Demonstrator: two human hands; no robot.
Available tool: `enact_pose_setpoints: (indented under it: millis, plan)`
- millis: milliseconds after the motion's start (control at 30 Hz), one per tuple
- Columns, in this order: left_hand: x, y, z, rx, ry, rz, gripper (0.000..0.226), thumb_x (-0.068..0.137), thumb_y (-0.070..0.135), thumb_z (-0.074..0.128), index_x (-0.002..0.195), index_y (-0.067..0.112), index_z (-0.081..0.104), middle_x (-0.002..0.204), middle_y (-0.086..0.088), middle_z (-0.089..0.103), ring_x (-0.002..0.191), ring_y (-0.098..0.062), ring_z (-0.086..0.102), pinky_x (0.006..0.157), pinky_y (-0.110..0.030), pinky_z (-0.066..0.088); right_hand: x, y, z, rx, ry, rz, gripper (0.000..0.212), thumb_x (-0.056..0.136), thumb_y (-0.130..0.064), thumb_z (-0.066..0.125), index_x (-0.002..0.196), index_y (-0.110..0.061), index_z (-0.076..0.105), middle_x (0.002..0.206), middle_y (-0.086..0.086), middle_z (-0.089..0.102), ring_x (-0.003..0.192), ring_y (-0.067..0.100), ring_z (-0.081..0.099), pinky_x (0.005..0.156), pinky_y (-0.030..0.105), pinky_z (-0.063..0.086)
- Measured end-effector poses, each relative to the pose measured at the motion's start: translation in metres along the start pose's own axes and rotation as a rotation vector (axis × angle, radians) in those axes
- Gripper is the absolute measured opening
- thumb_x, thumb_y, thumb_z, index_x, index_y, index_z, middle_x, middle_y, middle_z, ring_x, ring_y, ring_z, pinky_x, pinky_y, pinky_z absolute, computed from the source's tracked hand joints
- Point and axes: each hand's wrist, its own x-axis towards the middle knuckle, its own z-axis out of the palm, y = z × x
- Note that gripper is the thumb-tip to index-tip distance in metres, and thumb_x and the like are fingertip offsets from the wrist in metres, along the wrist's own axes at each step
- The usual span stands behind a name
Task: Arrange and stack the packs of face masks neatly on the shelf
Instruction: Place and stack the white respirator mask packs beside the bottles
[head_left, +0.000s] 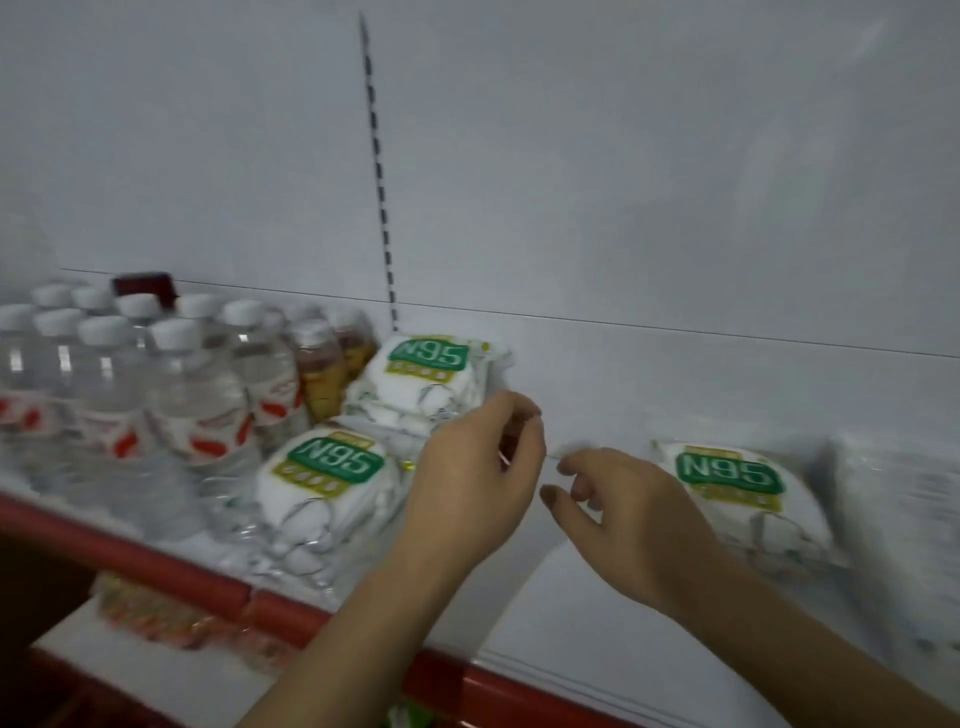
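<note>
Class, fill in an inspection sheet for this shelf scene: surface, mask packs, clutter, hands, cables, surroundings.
Surface: white shelf with red front edge.
Job's things: three N95 packs: back pack, front pack, right pack apart from them.
Clutter: water bottles at left; more wrapped goods at far right, blurred.
Hands: left hand by the two left packs; right hand beside it; grip unclear.
Cables: nothing seen.
Surroundings: white back panel, slotted upright.

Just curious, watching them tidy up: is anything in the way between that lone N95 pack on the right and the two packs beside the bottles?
Only the person's own hands: the left hand and right hand hover over the bare shelf between the right pack and the two left packs. Nothing else visible lies in that gap.
</note>
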Motion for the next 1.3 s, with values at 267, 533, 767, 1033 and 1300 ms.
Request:
enact_pose_setpoints:
  millis: [267, 533, 767, 1033, 1300]
  plan:
    - [-0.027, -0.077, -0.095, 0.822, -0.126, -0.39, 0.035, 0.1, 0.039, 0.044, 0.124, 0.019, 0.058, 0.129, -0.006, 0.06, 0.121, -0.031, 0.053, 0.1, -0.045, 0.044, 0.028, -0.105, 0.054, 0.514, -0.385, 0.448, 0.06, 0.086, -0.071, 0.05, 0.085, -0.015, 0.07, 0.076, 0.001, 0.073, 0.07, 0.016, 0.07, 0.073, 0.039, 0.059]
    - [-0.048, -0.077, -0.118, 0.44, -0.03, -0.276, 0.022, 0.098, 0.019, 0.049, 0.116, 0.021, 0.061, 0.104, 0.001, 0.068, 0.087, -0.021, 0.063, 0.073, -0.041, 0.053, 0.032, -0.142, 0.064, 0.896, -0.319, 0.788, 0.019, 0.079, -0.031, 0.08, 0.092, -0.023, 0.068, 0.085, 0.004, 0.076, 0.071, 0.024, 0.074, 0.061, 0.045, 0.063]
    - [-0.055, -0.097, -0.121, 0.67, -0.328, -0.436, 0.036, 0.101, 0.034, 0.041, 0.129, 0.013, 0.046, 0.123, -0.008, 0.059, 0.109, -0.029, 0.056, 0.091, -0.04, 0.049, -0.01, -0.093, 0.008, 0.935, -0.172, 0.869, 0.027, 0.081, -0.021, 0.077, 0.105, -0.012, 0.067, 0.086, 0.01, 0.077, 0.073, 0.034, 0.074, 0.06, 0.035, 0.056]
    - [-0.055, -0.097, -0.121, 0.407, -0.228, -0.504, 0.035, 0.099, 0.039, 0.046, 0.13, 0.023, 0.05, 0.113, 0.001, 0.068, 0.103, -0.025, 0.061, 0.088, -0.045, 0.052, -0.011, -0.114, 0.048, 1.236, -0.227, 1.007, 0.035, 0.079, -0.014, 0.077, 0.11, -0.001, 0.068, 0.097, 0.015, 0.076, 0.086, 0.033, 0.074, 0.082, 0.049, 0.06]
    - [-0.061, -0.091, -0.119, -0.098, -0.036, -0.516, 0.027, 0.101, 0.008, 0.044, 0.1, 0.031, 0.057, 0.094, 0.011, 0.069, 0.071, -0.008, 0.064, 0.066, -0.036, 0.055, -0.02, -0.095, 0.05, 1.177, -0.213, 0.988, 0.032, 0.083, -0.011, 0.071, 0.113, 0.0, 0.066, 0.099, 0.019, 0.076, 0.088, 0.039, 0.073, 0.072, 0.046, 0.06]
